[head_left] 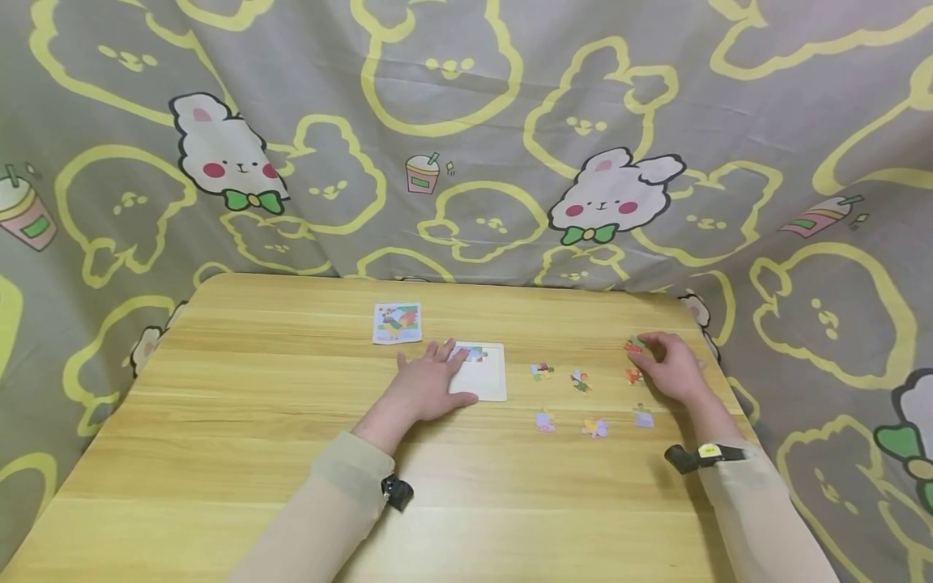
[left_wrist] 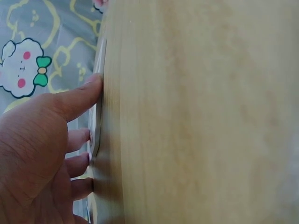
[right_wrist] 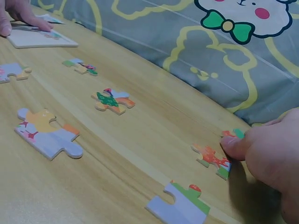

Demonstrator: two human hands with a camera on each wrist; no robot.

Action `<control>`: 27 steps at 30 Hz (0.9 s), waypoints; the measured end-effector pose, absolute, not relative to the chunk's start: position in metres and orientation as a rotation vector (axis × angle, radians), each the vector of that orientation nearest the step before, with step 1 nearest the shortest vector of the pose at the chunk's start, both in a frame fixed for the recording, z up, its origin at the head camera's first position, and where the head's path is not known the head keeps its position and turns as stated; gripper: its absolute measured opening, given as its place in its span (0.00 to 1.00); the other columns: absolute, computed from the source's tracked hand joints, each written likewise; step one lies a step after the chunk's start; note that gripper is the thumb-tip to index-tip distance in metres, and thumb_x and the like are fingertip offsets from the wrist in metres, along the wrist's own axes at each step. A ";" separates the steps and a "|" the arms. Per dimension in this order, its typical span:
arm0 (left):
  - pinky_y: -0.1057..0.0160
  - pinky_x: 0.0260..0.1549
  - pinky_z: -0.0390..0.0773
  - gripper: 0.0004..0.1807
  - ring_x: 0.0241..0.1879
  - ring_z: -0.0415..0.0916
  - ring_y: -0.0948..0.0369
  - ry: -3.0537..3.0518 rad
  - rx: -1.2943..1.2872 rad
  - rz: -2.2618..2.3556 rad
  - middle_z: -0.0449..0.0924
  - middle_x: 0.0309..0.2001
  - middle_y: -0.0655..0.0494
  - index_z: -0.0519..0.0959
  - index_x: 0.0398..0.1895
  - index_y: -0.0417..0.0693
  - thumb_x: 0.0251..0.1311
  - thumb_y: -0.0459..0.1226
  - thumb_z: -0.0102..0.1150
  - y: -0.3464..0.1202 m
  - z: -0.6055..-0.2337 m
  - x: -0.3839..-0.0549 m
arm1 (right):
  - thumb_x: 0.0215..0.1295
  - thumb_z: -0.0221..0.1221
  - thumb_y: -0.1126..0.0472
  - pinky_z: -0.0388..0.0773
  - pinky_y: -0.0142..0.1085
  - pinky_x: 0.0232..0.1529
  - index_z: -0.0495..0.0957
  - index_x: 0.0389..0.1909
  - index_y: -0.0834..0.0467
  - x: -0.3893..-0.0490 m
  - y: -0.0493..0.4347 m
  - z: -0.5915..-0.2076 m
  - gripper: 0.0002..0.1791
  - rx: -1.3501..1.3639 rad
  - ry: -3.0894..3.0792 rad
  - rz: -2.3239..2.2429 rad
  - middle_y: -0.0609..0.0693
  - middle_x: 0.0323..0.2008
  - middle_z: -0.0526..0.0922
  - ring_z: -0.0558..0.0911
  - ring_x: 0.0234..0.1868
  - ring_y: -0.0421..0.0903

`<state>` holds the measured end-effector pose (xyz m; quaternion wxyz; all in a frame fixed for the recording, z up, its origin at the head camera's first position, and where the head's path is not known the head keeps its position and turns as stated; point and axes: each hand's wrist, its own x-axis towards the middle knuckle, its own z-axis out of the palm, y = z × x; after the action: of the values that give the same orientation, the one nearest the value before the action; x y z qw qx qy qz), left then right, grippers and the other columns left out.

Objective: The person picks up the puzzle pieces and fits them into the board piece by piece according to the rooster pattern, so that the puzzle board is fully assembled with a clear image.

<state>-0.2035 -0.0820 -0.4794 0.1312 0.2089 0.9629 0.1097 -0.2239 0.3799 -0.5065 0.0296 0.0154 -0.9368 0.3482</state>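
My left hand (head_left: 425, 385) rests on a white puzzle tray (head_left: 490, 382), its fingers spread across the left side and the thumb by the near edge. A joined strip of picture pieces (head_left: 477, 354) shows along the tray's top; my fingers cover part of it. At the far right, my right hand (head_left: 674, 371) pinches a red-and-green puzzle piece (head_left: 632, 344) between thumb and fingers, at table level. Just below that lies an orange-red puzzle piece (right_wrist: 212, 160), close to the thumb (right_wrist: 235, 148). In the left wrist view the tray (left_wrist: 98, 122) appears edge-on under the thumb.
Several loose pieces lie between the hands, among them a green-and-orange one (head_left: 580, 381), a yellow-and-lilac one (right_wrist: 49, 135) and a lilac-and-green one (head_left: 644, 416). A picture card (head_left: 397, 324) with a bird lies behind the left hand. A patterned curtain (head_left: 481, 219) borders the wooden table (head_left: 255, 389).
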 end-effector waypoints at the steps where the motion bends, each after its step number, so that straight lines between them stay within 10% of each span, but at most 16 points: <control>1: 0.17 0.65 0.49 0.50 0.82 0.48 0.42 2.795 0.607 0.318 0.48 0.85 0.51 0.57 0.86 0.58 0.68 0.70 0.55 -0.082 -0.479 -0.204 | 0.77 0.65 0.52 0.53 0.76 0.65 0.75 0.66 0.69 -0.224 0.379 -0.507 0.29 0.055 -2.877 1.072 0.70 0.56 0.79 0.78 0.55 0.68; 4: 0.17 0.65 0.49 0.50 0.82 0.48 0.42 2.797 0.610 0.317 0.48 0.85 0.51 0.57 0.86 0.58 0.68 0.70 0.55 -0.082 -0.479 -0.204 | 0.76 0.66 0.56 0.77 0.49 0.50 0.76 0.66 0.68 -0.225 0.378 -0.510 0.26 0.078 -2.845 1.043 0.64 0.49 0.83 0.80 0.45 0.57; 8: 0.17 0.65 0.50 0.50 0.82 0.48 0.42 2.802 0.615 0.313 0.49 0.85 0.51 0.57 0.86 0.58 0.68 0.70 0.55 -0.082 -0.481 -0.204 | 0.74 0.67 0.62 0.76 0.30 0.36 0.78 0.64 0.68 -0.226 0.375 -0.511 0.23 0.110 -2.802 1.033 0.59 0.42 0.84 0.80 0.39 0.50; 27: 0.17 0.65 0.49 0.50 0.82 0.48 0.42 2.806 0.608 0.314 0.48 0.85 0.51 0.57 0.86 0.58 0.68 0.71 0.55 -0.081 -0.484 -0.205 | 0.76 0.64 0.65 0.73 0.28 0.34 0.78 0.64 0.68 -0.220 0.365 -0.510 0.20 0.129 -2.749 1.082 0.59 0.42 0.82 0.77 0.38 0.49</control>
<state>-0.2053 -0.0809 -0.4842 0.1261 0.2089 0.9638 0.1078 -0.2203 0.3655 -0.5102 0.0922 0.0436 -0.9257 0.3643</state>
